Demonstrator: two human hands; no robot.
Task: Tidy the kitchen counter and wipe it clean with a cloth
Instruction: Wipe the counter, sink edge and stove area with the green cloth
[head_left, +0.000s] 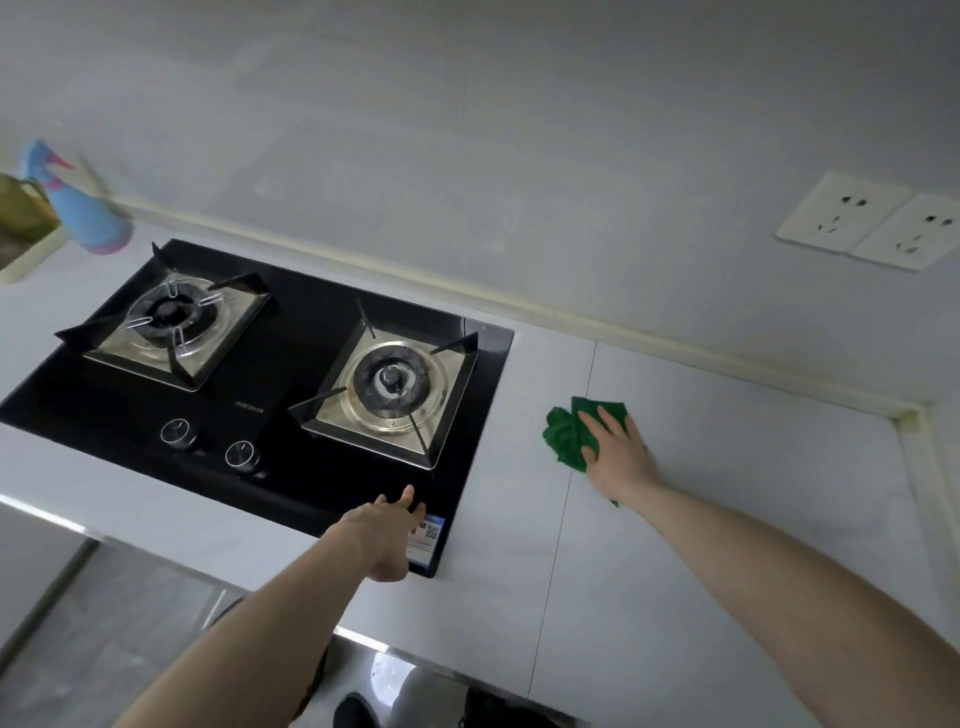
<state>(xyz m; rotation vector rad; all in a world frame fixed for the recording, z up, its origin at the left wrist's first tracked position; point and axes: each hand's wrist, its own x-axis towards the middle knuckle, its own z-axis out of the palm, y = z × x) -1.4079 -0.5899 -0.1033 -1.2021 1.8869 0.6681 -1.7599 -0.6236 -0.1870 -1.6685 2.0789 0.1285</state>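
A crumpled green cloth (566, 431) lies on the white counter (727, 519), just right of the stove. My right hand (615, 447) presses flat on the cloth with straight fingers, covering its right part. My left hand (387, 530) is stretched out over the front right corner of the black gas stove (301, 322), fingers straight, holding nothing. Whether it touches the glass I cannot tell.
The stove has two burners and two knobs (208, 441) at its front. A blue spray bottle (83, 213) and a tray (26, 254) stand at the far left. Two wall sockets (878, 223) sit on the right wall. The counter's front edge runs below my arms.
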